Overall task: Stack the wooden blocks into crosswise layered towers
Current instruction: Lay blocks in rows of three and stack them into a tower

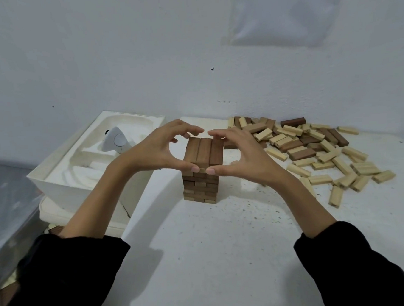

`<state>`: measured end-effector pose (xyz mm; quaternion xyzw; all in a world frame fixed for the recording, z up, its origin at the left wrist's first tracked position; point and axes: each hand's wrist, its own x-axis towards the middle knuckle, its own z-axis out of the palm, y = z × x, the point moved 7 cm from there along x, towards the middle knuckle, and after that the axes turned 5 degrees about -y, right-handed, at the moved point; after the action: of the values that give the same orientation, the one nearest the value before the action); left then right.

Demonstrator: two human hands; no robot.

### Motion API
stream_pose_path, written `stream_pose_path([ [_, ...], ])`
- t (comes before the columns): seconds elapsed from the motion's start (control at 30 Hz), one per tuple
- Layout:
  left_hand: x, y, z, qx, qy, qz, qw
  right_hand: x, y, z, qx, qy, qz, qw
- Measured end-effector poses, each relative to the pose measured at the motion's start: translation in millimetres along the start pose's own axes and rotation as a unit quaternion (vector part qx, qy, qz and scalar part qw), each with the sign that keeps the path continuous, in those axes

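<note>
The tower (200, 184) is standing in the middle of the table (226, 234). The left hand (153, 151) and right hand (241, 152) are each curling round its top layer (203, 152) of three dark blocks, pinching it between a thumb at the near end and fingers at the far end. Loose blocks (315, 149) are lying scattered to the right, and a white box (62, 184) is sitting to the left.

single head-worn wide-angle view, facing forward and down, close over table (217, 247) (wall (117, 51) beyond).
</note>
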<state>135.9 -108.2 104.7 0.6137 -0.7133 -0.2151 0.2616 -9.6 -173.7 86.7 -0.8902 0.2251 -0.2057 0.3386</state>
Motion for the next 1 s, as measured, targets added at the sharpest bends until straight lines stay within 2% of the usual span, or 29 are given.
stream_pose_path([
  [0.23, -4.4, -5.0, 0.7, -0.031, 0.011, -0.004, 0.999, -12.9, 5.3, -0.1, 0.048, 0.023, 0.006, 0.999],
  [1.0, 1.9, -7.5, 14.6, -0.088, 0.008, -0.003, 0.996, -17.9, 12.3, 6.6, 0.090, 0.076, 0.029, 0.993],
])
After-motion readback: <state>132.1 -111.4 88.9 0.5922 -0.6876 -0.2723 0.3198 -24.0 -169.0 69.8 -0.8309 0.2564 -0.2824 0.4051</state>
